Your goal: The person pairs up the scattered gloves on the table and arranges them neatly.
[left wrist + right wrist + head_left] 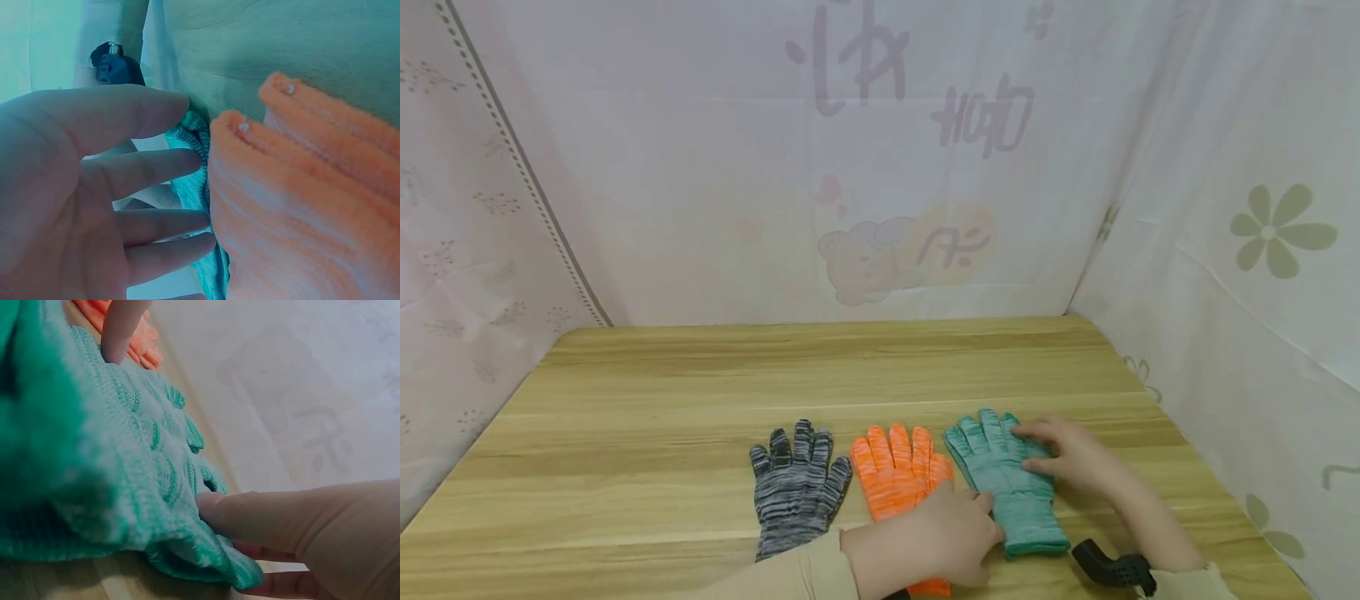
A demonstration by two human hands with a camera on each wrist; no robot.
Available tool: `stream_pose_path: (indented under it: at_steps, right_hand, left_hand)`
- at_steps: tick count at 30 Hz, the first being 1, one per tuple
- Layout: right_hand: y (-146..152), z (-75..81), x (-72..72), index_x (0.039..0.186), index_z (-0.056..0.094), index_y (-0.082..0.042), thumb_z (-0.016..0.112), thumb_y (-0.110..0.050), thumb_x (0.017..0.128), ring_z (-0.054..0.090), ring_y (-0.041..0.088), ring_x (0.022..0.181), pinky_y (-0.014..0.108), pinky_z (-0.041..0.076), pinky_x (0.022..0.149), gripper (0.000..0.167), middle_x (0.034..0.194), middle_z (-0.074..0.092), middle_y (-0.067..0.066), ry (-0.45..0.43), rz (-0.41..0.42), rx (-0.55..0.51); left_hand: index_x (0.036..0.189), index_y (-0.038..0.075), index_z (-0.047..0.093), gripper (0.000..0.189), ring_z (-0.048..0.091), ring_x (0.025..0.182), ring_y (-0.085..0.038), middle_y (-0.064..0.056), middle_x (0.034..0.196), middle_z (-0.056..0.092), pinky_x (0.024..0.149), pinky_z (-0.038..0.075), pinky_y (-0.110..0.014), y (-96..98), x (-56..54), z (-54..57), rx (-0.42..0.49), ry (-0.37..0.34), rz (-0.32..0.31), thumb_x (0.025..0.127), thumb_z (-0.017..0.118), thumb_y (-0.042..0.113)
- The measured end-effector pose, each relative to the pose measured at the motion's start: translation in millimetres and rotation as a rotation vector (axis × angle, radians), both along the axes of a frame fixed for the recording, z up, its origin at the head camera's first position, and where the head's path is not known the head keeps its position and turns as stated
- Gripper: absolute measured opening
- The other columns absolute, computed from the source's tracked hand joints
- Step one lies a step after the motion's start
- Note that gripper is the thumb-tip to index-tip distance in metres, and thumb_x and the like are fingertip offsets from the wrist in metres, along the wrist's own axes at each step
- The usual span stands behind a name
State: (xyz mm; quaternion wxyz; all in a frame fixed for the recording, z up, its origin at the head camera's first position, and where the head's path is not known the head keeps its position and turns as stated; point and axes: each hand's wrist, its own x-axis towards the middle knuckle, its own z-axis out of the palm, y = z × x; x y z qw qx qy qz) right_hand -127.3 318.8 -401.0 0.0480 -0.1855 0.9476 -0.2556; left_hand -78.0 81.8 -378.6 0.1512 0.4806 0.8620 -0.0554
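A green knit glove (1011,492) lies palm-flat on the table at the right, its fingers pointing away. My right hand (1075,454) is at its right edge; thumb (219,509) and fingertips touch the glove, the thumb on its upper face. By its cuff, my left hand (943,529) reaches across with fingers extended, fingertips at the cuff's left side. In the left wrist view those fingers (156,169) are nearly straight and spread. An orange glove (898,475) lies partly hidden beneath the left forearm; its cuff (281,187) shows two layers close up.
A black-and-grey striped glove (793,492) lies left of the orange one, its cuff partly covered by the left sleeve. All rest on a wood-grain table (625,467). A black wrist device (1112,568) sits on the right forearm. Printed curtains (700,167) hang behind and beside the table.
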Motion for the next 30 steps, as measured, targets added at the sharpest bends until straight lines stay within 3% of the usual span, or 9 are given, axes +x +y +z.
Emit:
stream_pose_path:
  at_steps: [8, 16, 23, 30]
  right_hand:
    - [-2.2, -3.6, -2.0, 0.123, 0.064, -0.005, 0.076, -0.025, 0.083, 0.05, 0.045, 0.114, 0.06, 0.042, 0.09, 0.046, 0.125, 0.056, 0.02, -0.009, -0.02, 0.004]
    - [-3.3, -4.4, -3.7, 0.122, 0.064, -0.004, 0.076, -0.025, 0.083, 0.055, 0.04, 0.108, 0.056, 0.046, 0.086, 0.045, 0.12, 0.059, 0.015, 0.001, -0.024, -0.013]
    - [-4.5, 0.9, -7.6, 0.119, 0.065, -0.004, 0.069, -0.022, 0.09, 0.059, 0.034, 0.101, 0.051, 0.049, 0.082, 0.034, 0.117, 0.063, 0.015, 0.046, -0.092, -0.047]
    - [-7.9, 13.4, -9.2, 0.126, 0.06, 0.001, 0.062, -0.028, 0.095, 0.046, 0.047, 0.119, 0.063, 0.038, 0.092, 0.042, 0.127, 0.055, 0.024, 0.122, -0.167, -0.078]
  left_hand:
    - [0.122, 0.04, 0.064, 0.04, 0.045, 0.123, -0.007, 0.012, 0.133, 0.05, 0.096, 0.041, -0.04, -2.4, -7.8, 2.2, 0.031, -0.046, 0.026, 0.083, 0.07, 0.044]
    - [0.123, 0.035, 0.064, 0.039, 0.045, 0.124, -0.009, 0.009, 0.134, 0.05, 0.096, 0.042, -0.04, -10.8, -10.9, 3.6, 0.098, -0.054, -0.009, 0.086, 0.069, 0.041]
    - [0.131, 0.026, 0.06, 0.044, 0.047, 0.121, -0.005, 0.011, 0.13, 0.053, 0.095, 0.043, -0.038, -28.0, -17.3, 9.8, 0.187, -0.071, -0.01, 0.09, 0.066, 0.039]
    - [0.132, 0.022, 0.06, 0.042, 0.052, 0.117, -0.01, 0.007, 0.128, 0.057, 0.091, 0.046, -0.036, -50.9, -28.1, 23.3, 0.271, -0.03, 0.045, 0.093, 0.062, 0.036]
